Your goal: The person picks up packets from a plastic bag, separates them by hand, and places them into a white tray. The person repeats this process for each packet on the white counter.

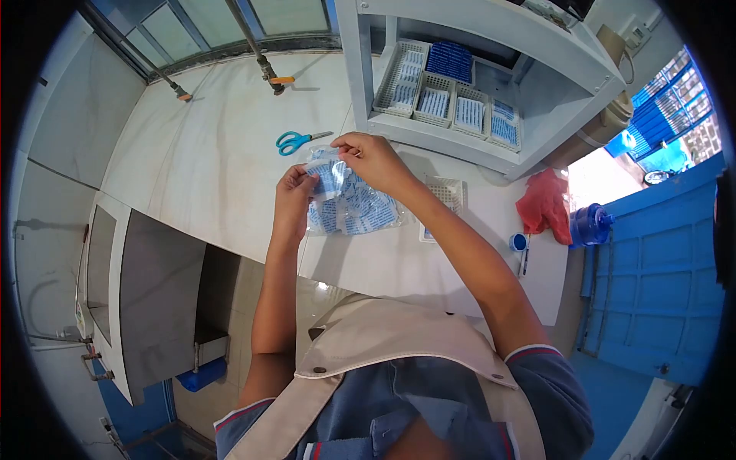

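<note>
A clear plastic bag (360, 211) filled with white packets printed in blue lies on the white counter in front of me. My left hand (291, 195) is closed at the bag's left upper side, thumb and fingers pinching its plastic near one of the printed packets (328, 180). At the upper edge, my right hand (372, 159) is closed too, its fingertips pinching the bag's plastic. Just beyond the hands lie scissors (292, 142) with blue handles, blades pointing right. A small white basket (446, 192) stands to the right, partly hidden behind my right forearm.
A white shelf unit (452, 126) at the back holds several baskets (434, 101) of printed packets. Toward the right are a blue cap-like container (518, 242), a pen (525, 261), a red plastic bag (544, 203) and a blue water bottle (589, 226). Gas taps (277, 83) stand at the back left.
</note>
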`<state>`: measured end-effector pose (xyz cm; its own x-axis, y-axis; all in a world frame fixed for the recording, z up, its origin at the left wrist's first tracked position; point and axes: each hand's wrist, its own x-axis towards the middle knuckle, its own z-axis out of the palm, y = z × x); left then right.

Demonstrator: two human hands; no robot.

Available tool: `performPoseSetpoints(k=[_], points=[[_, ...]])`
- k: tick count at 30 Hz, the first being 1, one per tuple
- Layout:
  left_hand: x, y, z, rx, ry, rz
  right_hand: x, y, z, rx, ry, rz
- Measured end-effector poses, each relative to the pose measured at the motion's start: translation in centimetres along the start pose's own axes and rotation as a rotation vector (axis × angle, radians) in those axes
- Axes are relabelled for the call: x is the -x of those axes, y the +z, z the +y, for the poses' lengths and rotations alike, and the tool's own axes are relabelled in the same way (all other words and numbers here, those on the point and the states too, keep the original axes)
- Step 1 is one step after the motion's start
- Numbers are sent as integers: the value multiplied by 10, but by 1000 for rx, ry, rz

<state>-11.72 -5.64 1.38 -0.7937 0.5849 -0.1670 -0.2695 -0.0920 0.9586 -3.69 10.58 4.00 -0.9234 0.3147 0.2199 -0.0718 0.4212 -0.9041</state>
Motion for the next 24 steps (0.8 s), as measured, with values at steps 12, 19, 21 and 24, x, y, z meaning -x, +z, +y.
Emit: performPoseSetpoints(k=[12,19,21,24], points=[[3,-6,-14,-143,-56,-2,7,7,49,417,-53,-344],[-6,-12,-38,-431,176,81,-7,16,32,1029,-138,-670],[-7,-13,-36,-446,179,95,-2,20,33,1054,-144,-681],[-5,-13,-34,-418,156,108,11,22,40,1059,-265,-611]])
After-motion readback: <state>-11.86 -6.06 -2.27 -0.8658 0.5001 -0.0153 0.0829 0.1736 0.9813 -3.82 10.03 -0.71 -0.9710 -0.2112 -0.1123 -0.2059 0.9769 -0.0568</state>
